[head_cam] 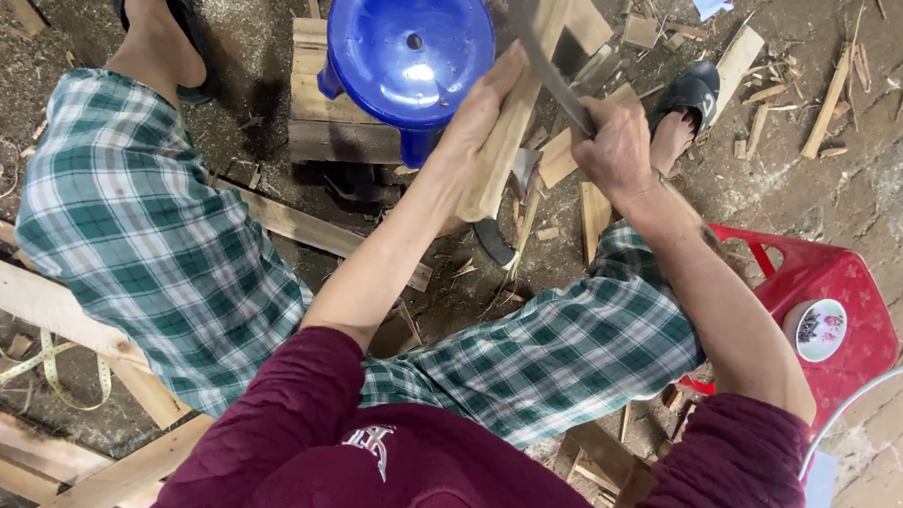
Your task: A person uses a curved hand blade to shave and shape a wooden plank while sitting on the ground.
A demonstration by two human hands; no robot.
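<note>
My left hand (pixel 480 103) grips a long pale wooden slat (pixel 513 116), held upright and tilted against the edge of a blue plastic stool (pixel 404 47). My right hand (pixel 615 145) is closed on the handle of a long dark blade (pixel 548 62) whose edge lies across the upper part of the slat. Both hands are close together, just right of the stool. I sit with knees apart in green checked trousers (pixel 142 243), and my feet in dark sandals (pixel 689 92) rest on the ground.
Wood offcuts and shavings (pixel 827 97) litter the dirt floor. A stack of short planks (pixel 321 119) lies under the blue stool. A red plastic stool (pixel 836 287) with a small patterned bowl (pixel 815 329) stands at right. Long boards (pixel 59 320) and a tape measure (pixel 57 380) lie at left.
</note>
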